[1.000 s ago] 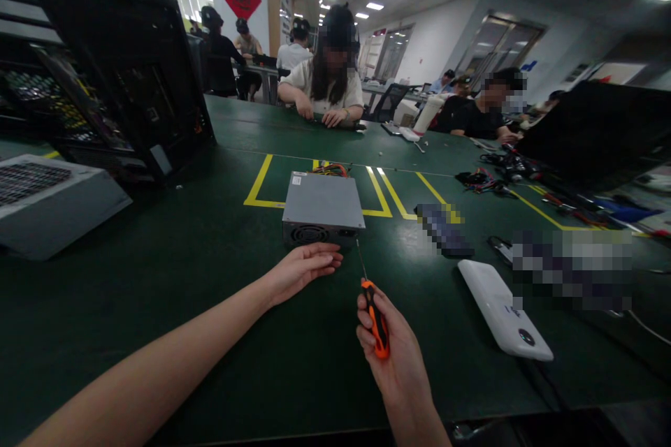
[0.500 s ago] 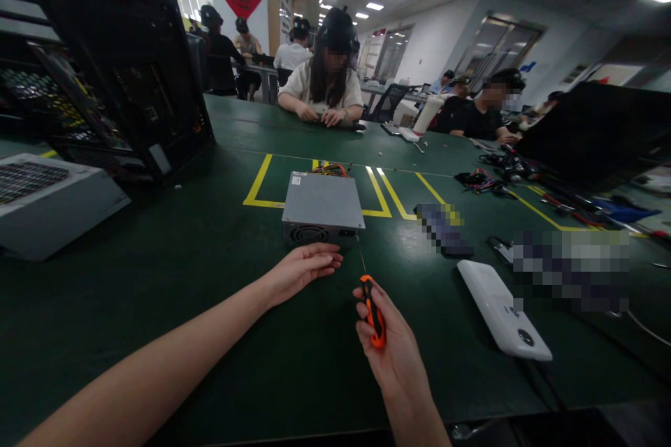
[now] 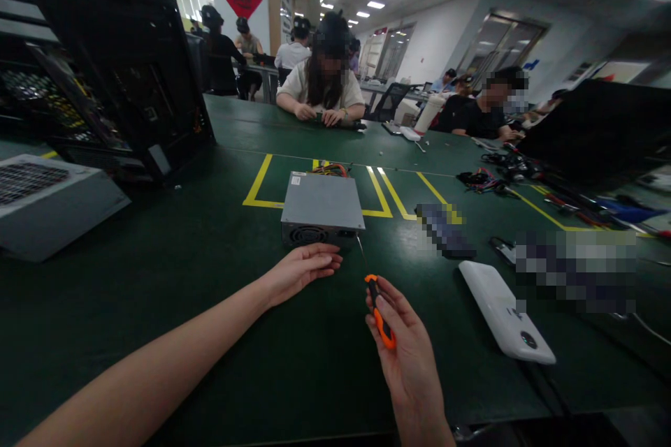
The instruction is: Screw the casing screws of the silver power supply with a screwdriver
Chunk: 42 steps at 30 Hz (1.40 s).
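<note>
A grey computer power supply (image 3: 323,200) sits on the green table, its fan side facing me and its coloured cables (image 3: 332,169) bunched behind it. In my right hand (image 3: 406,339) is a screwdriver (image 3: 381,318) with an orange and black handle. The screwdriver's thin shaft points up to the power supply's lower right front corner; whether the tip touches a screw is too small to tell. My left hand (image 3: 307,269) lies just in front of the fan side with fingers stretched out, holding nothing. Contact between its fingertips and the casing cannot be made out.
An open black computer case (image 3: 131,84) stands at the left, near a second power supply (image 3: 57,202). To the right lie a white device (image 3: 506,311), a dark phone-like object (image 3: 445,230), cables and tools. Across the table (image 3: 210,377) a person (image 3: 328,77) works.
My right hand has shifted slightly right and turned, so the screwdriver handle leans more to the right. My left hand and the power supply stay in place.
</note>
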Available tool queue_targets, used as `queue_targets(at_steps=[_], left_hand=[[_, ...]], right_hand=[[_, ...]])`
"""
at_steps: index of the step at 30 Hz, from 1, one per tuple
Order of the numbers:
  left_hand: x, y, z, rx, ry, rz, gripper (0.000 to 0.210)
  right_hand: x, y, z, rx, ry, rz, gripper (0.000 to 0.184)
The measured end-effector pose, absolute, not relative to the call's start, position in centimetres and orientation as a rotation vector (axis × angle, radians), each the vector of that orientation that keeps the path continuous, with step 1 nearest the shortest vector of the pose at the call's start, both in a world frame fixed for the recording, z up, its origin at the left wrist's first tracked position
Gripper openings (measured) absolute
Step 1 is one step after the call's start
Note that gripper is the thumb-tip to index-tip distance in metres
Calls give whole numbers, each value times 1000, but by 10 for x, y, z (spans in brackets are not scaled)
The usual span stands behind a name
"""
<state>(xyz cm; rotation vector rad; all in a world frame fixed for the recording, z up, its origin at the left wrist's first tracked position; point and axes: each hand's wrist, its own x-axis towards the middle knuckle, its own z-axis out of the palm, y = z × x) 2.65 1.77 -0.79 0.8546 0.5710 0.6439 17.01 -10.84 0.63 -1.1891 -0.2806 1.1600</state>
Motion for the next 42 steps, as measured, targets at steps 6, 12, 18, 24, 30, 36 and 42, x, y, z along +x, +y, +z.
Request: queue_targets(at_steps=[6, 12, 18, 24, 30, 36, 42], left_hand=[[26, 16, -7, 907, 578, 640, 28], [29, 12, -14, 1212, 652, 753, 27], [28, 11, -12, 1392, 701, 735, 25], [28, 4, -3, 1648, 768, 771, 23], [20, 6, -1, 2459, 888, 1141, 28], [20, 15, -3, 2762, 1109, 1116, 48], [22, 14, -4, 2832, 1153, 979, 50]], right_hand=[[181, -109, 7, -1390, -764, 839, 35], [191, -106, 21, -1567, -1466, -24, 7], [202, -100, 22, -1300, -1755, -401, 34], [228, -88, 16, -1036, -2092, -262, 31], [233, -75, 15, -824, -2049, -445, 24], [237, -82, 12, -909, -1960, -548, 23], [239, -86, 9, -937, -1971, -433, 41]])
